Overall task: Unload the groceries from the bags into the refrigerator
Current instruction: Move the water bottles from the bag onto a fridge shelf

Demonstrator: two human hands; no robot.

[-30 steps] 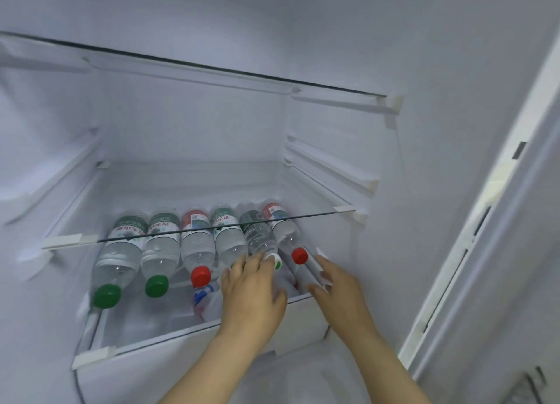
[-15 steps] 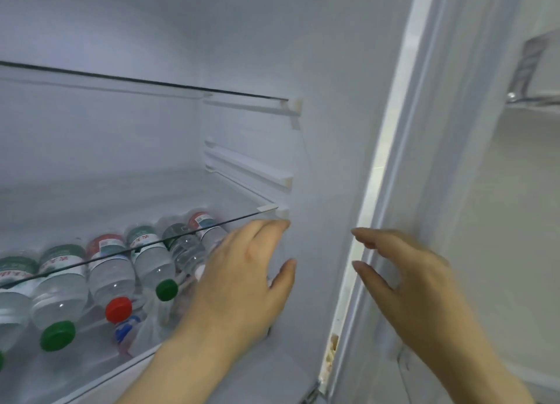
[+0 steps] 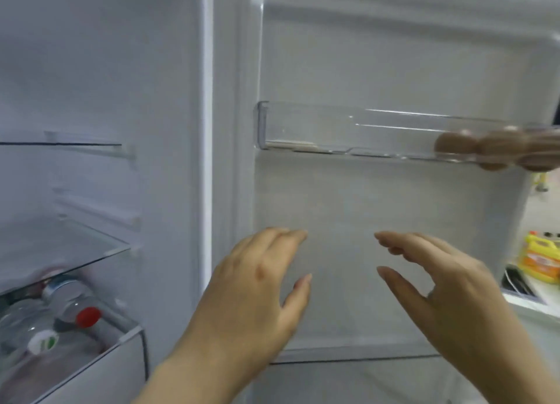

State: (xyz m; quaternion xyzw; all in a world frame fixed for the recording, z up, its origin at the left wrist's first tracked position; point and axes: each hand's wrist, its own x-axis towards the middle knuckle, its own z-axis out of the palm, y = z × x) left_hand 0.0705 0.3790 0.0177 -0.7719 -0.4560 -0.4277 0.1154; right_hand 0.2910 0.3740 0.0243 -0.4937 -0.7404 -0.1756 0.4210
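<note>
Empty, fingers loose, left hand (image 3: 248,288) and right hand (image 3: 445,285) hover before door (image 3: 333,206) | bottles (image 3: 72,306) lie lower left, caps outward, nearer left hand | bags unseen

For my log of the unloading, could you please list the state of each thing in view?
Refrigerator door: open, inner side facing the camera.
Door bin: mounted on the door, holding brown eggs at its right end.
Drawer: holding water bottles lying on their sides.
Red-capped bottle: lying down, cap on.
Left hand: open, holding nothing.
Right hand: open, holding nothing.
Yellow bottle: upright, beyond the door.
</note>
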